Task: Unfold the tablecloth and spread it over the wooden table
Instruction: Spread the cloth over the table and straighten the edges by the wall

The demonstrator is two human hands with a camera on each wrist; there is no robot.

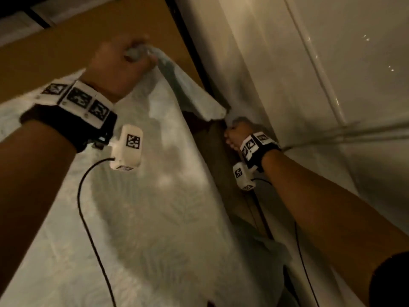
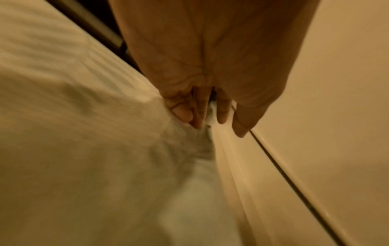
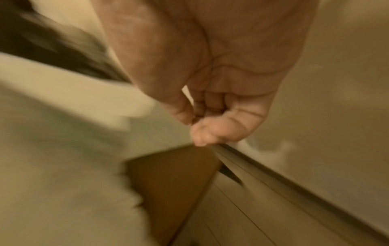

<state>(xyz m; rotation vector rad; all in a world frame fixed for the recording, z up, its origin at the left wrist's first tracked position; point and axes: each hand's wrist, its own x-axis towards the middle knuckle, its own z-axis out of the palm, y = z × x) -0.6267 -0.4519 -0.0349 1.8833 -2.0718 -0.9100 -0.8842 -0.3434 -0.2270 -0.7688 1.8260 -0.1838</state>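
The white tablecloth (image 1: 159, 218) fills the lower left and centre of the head view, lying over the wooden table (image 1: 73, 49), whose bare brown top shows in the upper left of the frame. Along the cloth's right side its edge lifts into a fold between the two hands, with a strip of dark brown showing under it. A pale wall (image 1: 332, 85) takes up the right of the frame.

The left hand (image 1: 124, 65), upper centre of the head view, is closed into a fist around a bunched corner of the cloth. In the left wrist view its fingers (image 2: 183, 114) curl into the gathered fabric.

The right hand (image 1: 236, 134), right of centre, grips the cloth's edge; in the blurred right wrist view its thumb and fingers (image 3: 208, 131) are pressed together in a pinch.
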